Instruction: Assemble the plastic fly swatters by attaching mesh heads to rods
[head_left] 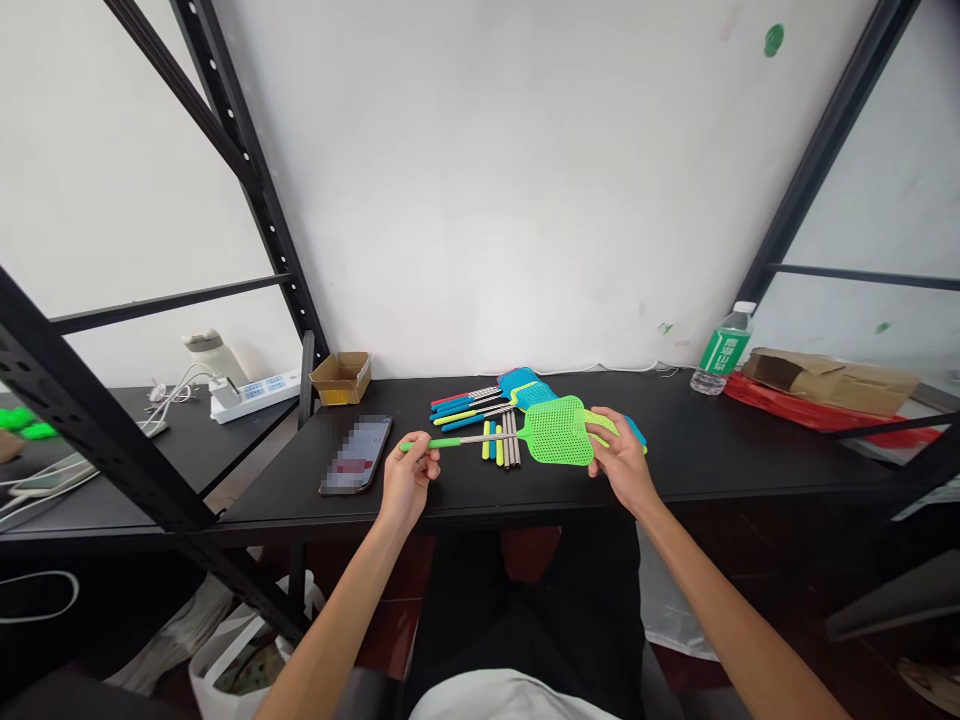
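A green fly swatter with a perforated head and a metal rod lies level between my hands, above the black table. My left hand is closed around its green handle at the left end. At the other end, my right hand pinches the right edge of the head. Behind it lie several assembled swatters with blue and yellow-green heads, their handles pointing left. Several separate handles with metal rods rest side by side under the held swatter. More yellow-green and blue heads show partly behind my right hand.
On the black table stand a small open cardboard box and a phone at left. A water bottle and a cardboard piece on red plastic are at right. Black shelf posts frame both sides.
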